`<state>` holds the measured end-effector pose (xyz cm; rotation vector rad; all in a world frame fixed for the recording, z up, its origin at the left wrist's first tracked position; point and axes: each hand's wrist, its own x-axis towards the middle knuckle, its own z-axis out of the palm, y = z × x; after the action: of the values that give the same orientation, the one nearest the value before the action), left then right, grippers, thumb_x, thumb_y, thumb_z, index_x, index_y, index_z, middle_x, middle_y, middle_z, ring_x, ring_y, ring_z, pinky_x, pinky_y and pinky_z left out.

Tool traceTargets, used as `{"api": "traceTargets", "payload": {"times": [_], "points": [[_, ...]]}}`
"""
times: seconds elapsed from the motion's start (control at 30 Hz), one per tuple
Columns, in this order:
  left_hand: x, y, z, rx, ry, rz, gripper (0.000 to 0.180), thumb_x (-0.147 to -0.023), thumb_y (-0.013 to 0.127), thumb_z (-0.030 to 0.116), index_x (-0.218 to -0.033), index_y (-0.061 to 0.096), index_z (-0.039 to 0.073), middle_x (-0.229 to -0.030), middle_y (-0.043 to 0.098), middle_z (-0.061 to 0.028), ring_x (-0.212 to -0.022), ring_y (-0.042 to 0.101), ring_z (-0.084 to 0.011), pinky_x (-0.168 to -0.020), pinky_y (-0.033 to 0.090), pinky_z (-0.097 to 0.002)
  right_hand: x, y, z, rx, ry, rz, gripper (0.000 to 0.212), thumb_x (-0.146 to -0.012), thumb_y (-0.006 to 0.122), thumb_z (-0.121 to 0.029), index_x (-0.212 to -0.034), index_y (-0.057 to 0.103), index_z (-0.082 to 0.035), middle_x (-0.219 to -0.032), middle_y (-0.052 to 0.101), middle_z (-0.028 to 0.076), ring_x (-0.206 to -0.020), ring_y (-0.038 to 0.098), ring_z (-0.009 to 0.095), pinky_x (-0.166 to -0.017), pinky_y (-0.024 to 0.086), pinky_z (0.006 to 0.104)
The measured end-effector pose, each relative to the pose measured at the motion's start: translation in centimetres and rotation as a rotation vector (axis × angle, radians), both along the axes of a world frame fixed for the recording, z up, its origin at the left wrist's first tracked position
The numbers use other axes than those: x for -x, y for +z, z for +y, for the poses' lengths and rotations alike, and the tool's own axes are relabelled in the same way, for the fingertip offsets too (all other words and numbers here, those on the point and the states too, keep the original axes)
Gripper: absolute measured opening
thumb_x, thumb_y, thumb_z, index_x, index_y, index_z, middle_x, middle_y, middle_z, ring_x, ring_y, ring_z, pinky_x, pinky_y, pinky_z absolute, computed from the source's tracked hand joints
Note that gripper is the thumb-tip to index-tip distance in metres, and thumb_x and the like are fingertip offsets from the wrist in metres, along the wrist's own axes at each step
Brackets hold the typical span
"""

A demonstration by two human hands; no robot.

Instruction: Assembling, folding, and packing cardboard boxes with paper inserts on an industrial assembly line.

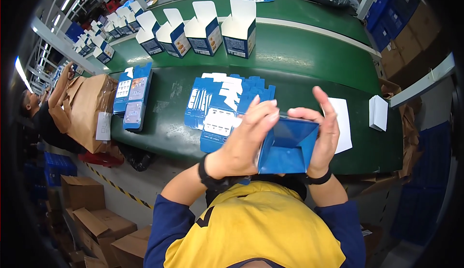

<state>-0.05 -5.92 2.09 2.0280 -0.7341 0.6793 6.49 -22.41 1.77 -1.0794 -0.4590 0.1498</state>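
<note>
In front of my chest a blue carton [285,158] is held between my two hands, its near end showing folded blue panels. My left hand [247,140] presses along the carton's left side, fingers together and angled over its upper edge. The right hand [325,137] grips the opposite side, with one finger raised off it and the others bent at the top edge. Just beyond my left hand lies a pile of flat blue and white carton blanks [217,118] on the green table [169,86]. White paper sheets [342,125] lie beside my right hand.
Several cartons with raised lids [239,31] stand in a row on the green belt [299,45]. Stacked flat cartons [135,98] lie at left, near a large brown paper bag [94,106] and another person [50,118]. A folded white leaflet [378,113] sits at the right edge.
</note>
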Motion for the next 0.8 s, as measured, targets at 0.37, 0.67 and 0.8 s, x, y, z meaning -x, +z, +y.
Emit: {"api": "traceTargets", "payload": {"times": [0.37, 0.67, 0.8], "points": [[-0.3, 0.5, -0.7, 0.150, -0.036, 0.236, 0.113, -0.065, 0.080, 0.033, -0.143, 0.006, -0.002, -0.145, 0.019, -0.0272, -0.136, 0.017, -0.0457, -0.108, 0.010, -0.0567, 1.6, 2.4, -0.3, 0.204, 0.002, -0.180, 0.061, -0.100, 0.028, -0.041, -0.141, 0.024, 0.003, -0.119, 0.057, 0.019, -0.105, 0.053, 0.019, -0.094, 0.040, 0.0321], [-0.5, -0.7, 0.3, 0.133, -0.009, 0.257, 0.093, -0.065, 0.078, 0.025, -0.138, 0.025, 0.006, -0.140, 0.032, -0.0216, -0.137, 0.020, -0.0414, -0.108, 0.004, -0.0598, 0.5, -0.1, 0.1, 0.245, 0.173, -0.178, 0.082, -0.093, 0.015, -0.062, -0.143, 0.017, 0.002, -0.133, 0.042, 0.021, -0.113, 0.048, 0.025, -0.101, 0.033, 0.0366], [-0.1, -0.8, 0.2, -0.171, -0.013, -0.052, 0.069, -0.071, 0.071, 0.009, -0.130, 0.036, 0.013, -0.133, 0.046, -0.0133, -0.134, 0.030, -0.0380, -0.107, 0.011, -0.0642, -3.3, -0.5, -1.2, -0.012, 0.532, 0.095, 0.085, -0.091, 0.019, -0.065, -0.146, 0.012, -0.001, -0.146, 0.028, 0.017, -0.132, 0.030, 0.027, -0.109, 0.023, 0.0370]]}}
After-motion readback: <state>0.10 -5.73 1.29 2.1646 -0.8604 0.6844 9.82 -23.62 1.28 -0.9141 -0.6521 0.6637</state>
